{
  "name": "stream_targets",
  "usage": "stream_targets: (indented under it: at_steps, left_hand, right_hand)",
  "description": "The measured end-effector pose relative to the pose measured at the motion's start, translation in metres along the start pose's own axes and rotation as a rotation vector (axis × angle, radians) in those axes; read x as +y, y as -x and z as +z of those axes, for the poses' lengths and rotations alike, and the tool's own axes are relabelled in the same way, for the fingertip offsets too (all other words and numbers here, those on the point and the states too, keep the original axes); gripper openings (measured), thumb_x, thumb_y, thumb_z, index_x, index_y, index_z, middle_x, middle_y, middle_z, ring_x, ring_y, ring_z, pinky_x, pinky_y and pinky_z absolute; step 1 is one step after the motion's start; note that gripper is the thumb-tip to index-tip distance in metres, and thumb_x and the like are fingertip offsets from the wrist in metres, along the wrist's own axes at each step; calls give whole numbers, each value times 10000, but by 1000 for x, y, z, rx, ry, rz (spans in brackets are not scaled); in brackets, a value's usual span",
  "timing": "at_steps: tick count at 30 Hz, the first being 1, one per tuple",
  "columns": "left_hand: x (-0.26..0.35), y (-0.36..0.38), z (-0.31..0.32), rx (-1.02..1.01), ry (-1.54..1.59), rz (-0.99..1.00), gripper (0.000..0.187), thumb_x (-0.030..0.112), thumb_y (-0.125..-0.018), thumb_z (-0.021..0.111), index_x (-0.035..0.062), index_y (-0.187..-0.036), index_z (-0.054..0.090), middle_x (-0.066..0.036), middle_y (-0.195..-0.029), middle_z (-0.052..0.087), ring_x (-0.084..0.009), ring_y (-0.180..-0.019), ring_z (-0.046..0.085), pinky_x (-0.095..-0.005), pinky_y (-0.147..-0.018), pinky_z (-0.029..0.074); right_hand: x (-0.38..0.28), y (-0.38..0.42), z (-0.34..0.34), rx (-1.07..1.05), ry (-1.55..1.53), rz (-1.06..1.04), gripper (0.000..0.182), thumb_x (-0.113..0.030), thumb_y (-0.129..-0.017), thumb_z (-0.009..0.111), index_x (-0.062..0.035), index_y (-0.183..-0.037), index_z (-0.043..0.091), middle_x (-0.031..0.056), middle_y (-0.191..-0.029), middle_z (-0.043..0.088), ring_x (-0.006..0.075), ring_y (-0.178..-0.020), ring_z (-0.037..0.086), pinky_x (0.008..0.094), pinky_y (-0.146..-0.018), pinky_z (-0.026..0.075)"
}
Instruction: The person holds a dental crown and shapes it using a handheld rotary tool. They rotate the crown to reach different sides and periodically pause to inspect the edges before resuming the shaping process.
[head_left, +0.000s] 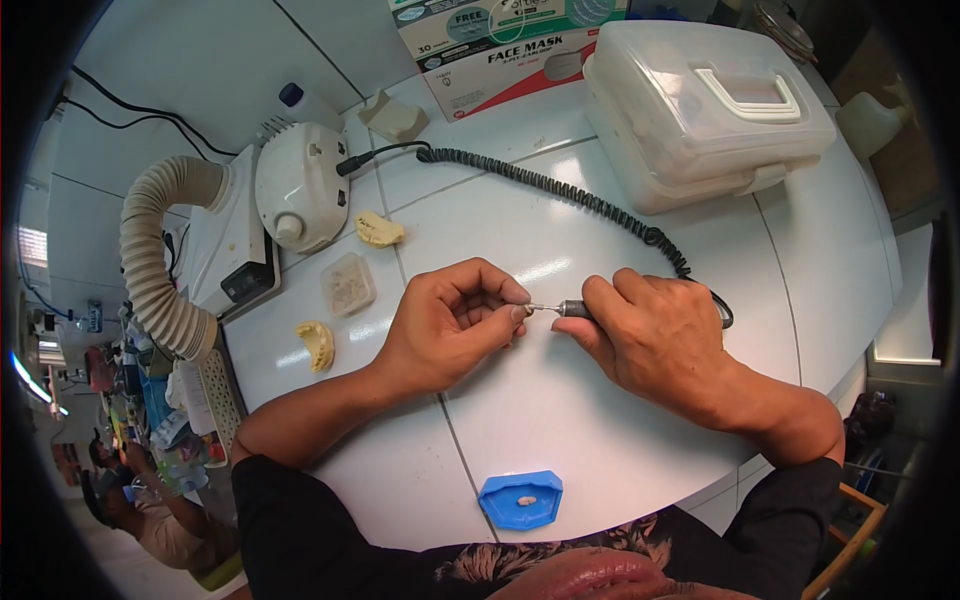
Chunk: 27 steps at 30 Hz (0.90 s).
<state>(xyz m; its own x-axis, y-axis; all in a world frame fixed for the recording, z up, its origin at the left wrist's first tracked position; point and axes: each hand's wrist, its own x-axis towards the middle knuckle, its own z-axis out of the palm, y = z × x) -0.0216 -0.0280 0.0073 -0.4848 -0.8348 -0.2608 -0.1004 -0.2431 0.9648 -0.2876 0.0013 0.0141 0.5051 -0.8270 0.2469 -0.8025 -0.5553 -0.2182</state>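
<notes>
My left hand (455, 322) pinches a tiny piece between thumb and forefinger at the middle of the table; the piece is too small to make out. My right hand (655, 340) is wrapped round a dark rotary handpiece (577, 309), whose thin metal bit points left and meets the tiny piece. From the handpiece a coiled black cord (560, 185) runs back to a white control unit (303, 187). Near the table's front edge lies a blue tray (507, 513) with a small pale piece (526, 500) in it.
Yellowish dental casts (379, 230) (316, 346) and a clear small box (349, 284) lie left of my hands. A ribbed hose (145, 265) curves at far left. Behind are a face mask box (510, 75) and a white case (700, 120). Another person (170, 520) sits at lower left.
</notes>
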Motion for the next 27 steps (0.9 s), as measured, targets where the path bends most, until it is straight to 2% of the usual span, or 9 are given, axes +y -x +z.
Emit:
stream_targets:
  at_steps: [27]
  left_hand:
    - [-1, 0, 0, -18, 20, 3, 138, 9, -1065, 677, -65, -1181, 676, -92, -1096, 749, -102, -978, 749, -241, -877, 619]
  right_hand:
    - [1, -1, -1, -20, -8, 1, 472, -496, -1021, 781, -81, -845, 640, 69, -655, 622, 229, -527, 672, 374, -446, 496]
